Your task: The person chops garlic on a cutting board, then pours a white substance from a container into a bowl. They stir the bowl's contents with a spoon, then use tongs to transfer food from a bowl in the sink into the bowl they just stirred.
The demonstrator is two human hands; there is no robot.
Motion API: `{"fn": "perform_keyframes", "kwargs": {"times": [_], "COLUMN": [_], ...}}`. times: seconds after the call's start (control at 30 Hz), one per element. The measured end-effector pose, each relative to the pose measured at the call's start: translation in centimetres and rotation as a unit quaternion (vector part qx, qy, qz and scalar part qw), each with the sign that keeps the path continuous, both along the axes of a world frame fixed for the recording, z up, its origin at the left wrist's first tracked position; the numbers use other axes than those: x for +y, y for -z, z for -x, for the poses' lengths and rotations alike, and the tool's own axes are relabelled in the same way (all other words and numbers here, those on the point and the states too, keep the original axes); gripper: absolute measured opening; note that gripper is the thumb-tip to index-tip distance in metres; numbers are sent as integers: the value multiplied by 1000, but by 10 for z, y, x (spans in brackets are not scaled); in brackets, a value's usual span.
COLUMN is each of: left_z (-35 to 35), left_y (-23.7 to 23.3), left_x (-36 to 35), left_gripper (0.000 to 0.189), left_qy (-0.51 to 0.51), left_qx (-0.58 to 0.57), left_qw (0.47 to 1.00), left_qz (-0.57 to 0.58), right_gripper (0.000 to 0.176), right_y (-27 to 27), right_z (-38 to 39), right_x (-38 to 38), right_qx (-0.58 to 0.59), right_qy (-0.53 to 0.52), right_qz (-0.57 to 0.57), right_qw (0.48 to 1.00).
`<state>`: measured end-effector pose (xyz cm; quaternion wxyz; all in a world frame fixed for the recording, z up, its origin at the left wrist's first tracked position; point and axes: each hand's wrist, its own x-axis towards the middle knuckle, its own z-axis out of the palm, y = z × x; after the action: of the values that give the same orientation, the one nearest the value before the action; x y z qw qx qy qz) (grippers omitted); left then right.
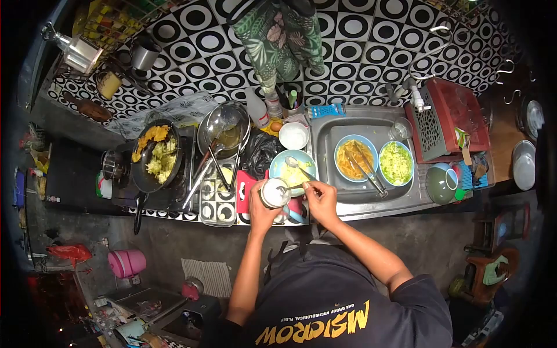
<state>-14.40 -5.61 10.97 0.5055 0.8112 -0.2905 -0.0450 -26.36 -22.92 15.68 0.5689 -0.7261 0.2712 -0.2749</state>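
Note:
My left hand (261, 210) grips a small round jar (274, 192) with white contents, held above the counter's front edge. My right hand (319, 196) pinches the handle of a spoon (290, 188) whose bowl dips into that jar. Just beyond the jar sits a light blue bowl (293, 164) with pale yellow food and another spoon lying in it. A black frying pan (154, 155) with yellow and pale food rests on the stove to the left.
The sink (325, 136) holds a blue bowl with orange strips and tongs (355, 158) and a bowl of shredded green food (396, 163). A white bowl (293, 135), a steel pot (224, 127), a black bag (260, 152), a red rack (449, 116) and a green bowl (442, 183) crowd the counter.

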Motion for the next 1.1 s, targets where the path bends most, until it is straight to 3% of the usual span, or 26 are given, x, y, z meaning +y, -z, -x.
{"fn": "perform_keyframes", "kwargs": {"times": [0.13,1.1], "left_z": [2,7], "left_y": [1,7], "left_x": [0,3], "left_gripper": [91,92], "left_qy": [-13,-33], "left_qx": [9,14], "left_qw": [1000,999], "left_qz": [-5,-15], "right_gripper": [29,25], "right_y": [5,20], "right_z": [0,5], "right_x": [-8,-35], "right_qx": [-8,-44], "right_qy": [38,64], "right_qz": [-126,-190], "right_qw": [991,979]}}
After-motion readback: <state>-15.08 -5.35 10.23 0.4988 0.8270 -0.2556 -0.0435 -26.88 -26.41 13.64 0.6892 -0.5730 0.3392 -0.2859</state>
